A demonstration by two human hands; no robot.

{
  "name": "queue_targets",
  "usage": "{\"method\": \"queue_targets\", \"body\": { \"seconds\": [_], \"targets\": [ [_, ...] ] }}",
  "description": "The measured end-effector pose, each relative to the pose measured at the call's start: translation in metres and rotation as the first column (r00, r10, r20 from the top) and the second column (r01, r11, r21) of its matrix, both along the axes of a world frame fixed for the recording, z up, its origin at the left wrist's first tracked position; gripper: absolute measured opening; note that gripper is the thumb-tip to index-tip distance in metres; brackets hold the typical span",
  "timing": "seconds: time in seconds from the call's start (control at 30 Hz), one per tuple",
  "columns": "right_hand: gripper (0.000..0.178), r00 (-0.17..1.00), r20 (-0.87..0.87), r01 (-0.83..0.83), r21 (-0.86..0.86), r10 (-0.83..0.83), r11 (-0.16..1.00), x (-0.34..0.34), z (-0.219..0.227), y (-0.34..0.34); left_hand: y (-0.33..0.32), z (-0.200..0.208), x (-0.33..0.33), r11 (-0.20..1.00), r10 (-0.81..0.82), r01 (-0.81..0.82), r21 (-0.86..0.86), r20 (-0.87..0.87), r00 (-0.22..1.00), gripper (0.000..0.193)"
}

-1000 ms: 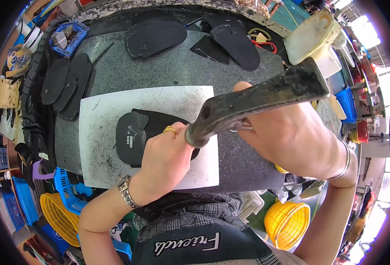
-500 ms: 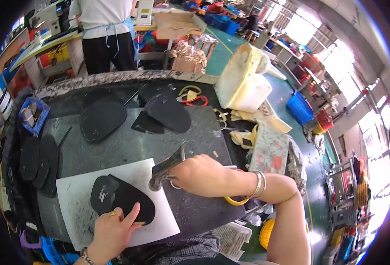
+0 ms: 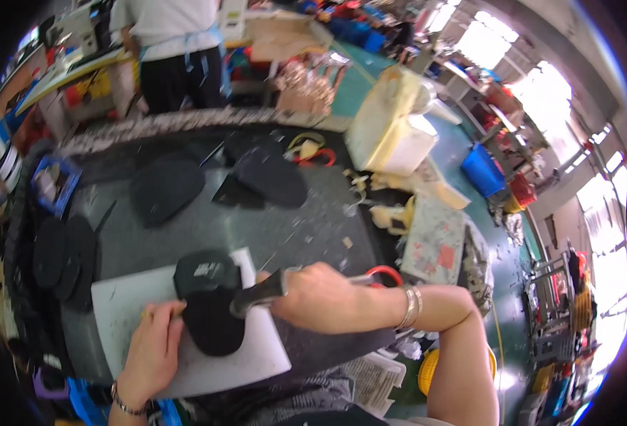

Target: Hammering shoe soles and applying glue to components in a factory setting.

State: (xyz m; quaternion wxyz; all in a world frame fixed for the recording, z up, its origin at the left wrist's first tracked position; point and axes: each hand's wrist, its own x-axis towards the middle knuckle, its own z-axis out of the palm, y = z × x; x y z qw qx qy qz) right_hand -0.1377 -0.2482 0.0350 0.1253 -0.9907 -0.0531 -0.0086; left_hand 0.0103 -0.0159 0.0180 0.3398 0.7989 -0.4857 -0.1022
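Note:
On a white board [image 3: 132, 355] lies a rounded black piece [image 3: 215, 323], with a smaller black part and a pale mark at its far end. My left hand [image 3: 154, 348] has its fingertips drawn together at the piece's left edge, holding it. In my right fist [image 3: 320, 297] is a hammer [image 3: 260, 292], its head low over the right side of the black piece; blur hides whether they touch. Beside my right wrist shows a red loop handle [image 3: 384, 275], seemingly of scissors, and I cannot tell whether the fist also holds it.
More rounded black pieces [image 3: 168, 190] lie toward the back and left of the dark table. A blue basket [image 3: 54, 186] stands at the left, scissors [image 3: 319, 156] at the back. A stained white-yellow block [image 3: 391, 128] stands back right. Beyond the table, another person [image 3: 175, 57] stands.
The black piece has turned, its small end now pointing away from me. My left hand has shifted left to its edge. The hammer has come down and nearer, beside the piece.

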Motion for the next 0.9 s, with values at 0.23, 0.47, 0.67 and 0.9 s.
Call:
{"method": "queue_targets", "body": {
  "seconds": [0.23,0.47,0.67,0.9],
  "targets": [
    [0.019,0.983,-0.169,0.088,0.113,-0.068,0.99,-0.009,0.026,0.0,-0.001,0.013,-0.01,0.978,-0.011,-0.076,-0.192,-0.415,0.91,0.019],
    [0.024,0.966,-0.24,0.14,0.199,-0.091,0.97,-0.008,0.029,0.002,-0.016,-0.011,-0.035,0.937,-0.022,-0.253,-0.243,-0.761,0.648,0.012],
    [0.026,0.947,-0.296,0.212,0.284,-0.125,0.935,-0.014,0.038,0.008,-0.013,-0.013,-0.03,0.996,0.023,-0.074,-0.053,-0.636,0.771,0.011],
    [0.029,0.999,0.048,0.008,0.213,-0.018,0.977,-0.007,0.066,0.008,-0.016,-0.015,-0.041,0.978,0.004,-0.076,-0.195,-0.349,0.937,0.009]
  ]
}}
